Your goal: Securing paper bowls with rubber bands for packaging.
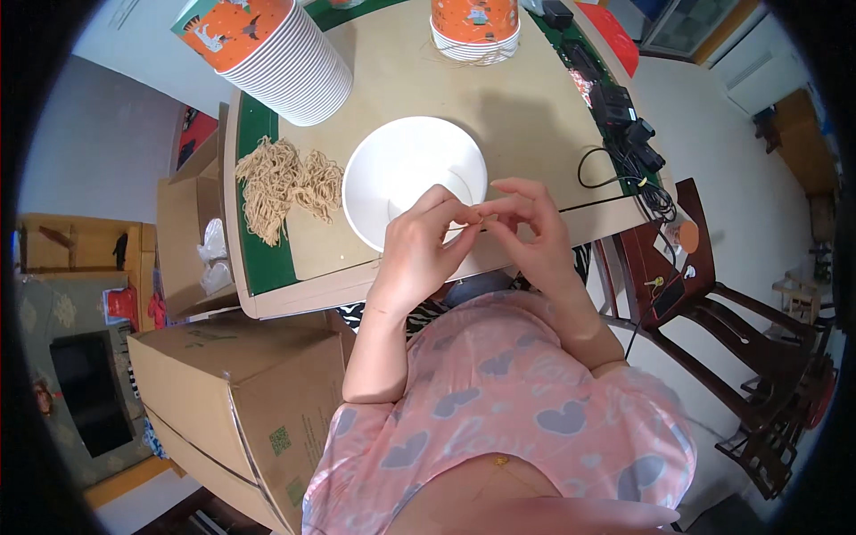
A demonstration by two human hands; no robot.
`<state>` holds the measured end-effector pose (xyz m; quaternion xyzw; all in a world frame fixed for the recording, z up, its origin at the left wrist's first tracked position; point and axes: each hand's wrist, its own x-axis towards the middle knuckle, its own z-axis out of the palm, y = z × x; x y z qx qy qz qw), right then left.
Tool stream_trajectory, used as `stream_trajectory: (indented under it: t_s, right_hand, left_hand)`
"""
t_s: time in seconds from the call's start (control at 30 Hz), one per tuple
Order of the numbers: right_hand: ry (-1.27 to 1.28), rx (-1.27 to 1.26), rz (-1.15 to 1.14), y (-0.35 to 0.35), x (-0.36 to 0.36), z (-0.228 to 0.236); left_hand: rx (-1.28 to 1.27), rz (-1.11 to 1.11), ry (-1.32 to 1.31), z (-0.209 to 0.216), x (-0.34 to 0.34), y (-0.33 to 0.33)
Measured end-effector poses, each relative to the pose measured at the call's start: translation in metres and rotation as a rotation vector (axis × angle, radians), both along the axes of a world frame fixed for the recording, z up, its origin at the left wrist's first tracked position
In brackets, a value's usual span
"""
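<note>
Two bare hands are meeting over the near right rim of a white round tub (pixel 388 165), which is sitting mouth up on a beige-topped table (pixel 526 125). On the left hand (pixel 415 239), the thumb and forefinger are drawing together at the tips; the right hand (pixel 541 230) is bringing its thumb and forefinger up against them, its other fingers curving loosely above. Each grip is looking nearly closed, but I cannot tell whether the fingertips are fully shut, and whatever they may be holding is too small to make out.

Left of the tub, a large bundle of tan yarn (pixel 270 187) is lying partly over the table's green border, and a smaller yarn bundle (pixel 318 185) is lying between it and the tub. Beyond them, a tall stack of orange-and-white paper tubs (pixel 294 71) is standing rim down; a shorter stack (pixel 475 27) is standing farther right, with loose tan strands (pixel 459 59) lying around its base. Black power adapters (pixel 613 105) and coiled cables (pixel 657 201) are lining the right edge. Below the table's left corner, a cardboard box (pixel 223 383) is standing.
</note>
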<state>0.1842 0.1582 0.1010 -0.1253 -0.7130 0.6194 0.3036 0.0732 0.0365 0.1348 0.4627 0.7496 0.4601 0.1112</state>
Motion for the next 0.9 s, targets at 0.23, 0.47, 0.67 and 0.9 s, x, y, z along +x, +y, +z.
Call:
stream_trajectory:
  t_s: [0.23, 0.47, 0.67, 0.9]
  right_hand:
    - [-0.008, 0.165, -0.030, 0.001, -0.004, 0.004]
    - [-0.059, 0.128, -0.041, 0.002, -0.009, 0.008]
    - [-0.049, 0.088, -0.019, 0.003, -0.014, 0.004]
    - [-0.068, -0.123, 0.085, 0.008, -0.015, 0.002]
  left_hand:
    - [-0.028, 0.032, -0.079, 0.008, -0.001, -0.003]
    - [-0.012, 0.083, -0.044, 0.007, 0.000, -0.002]
    - [-0.023, 0.184, 0.059, 0.003, 0.005, 0.000]
    - [0.013, 0.176, 0.098, 0.003, 0.004, -0.001]
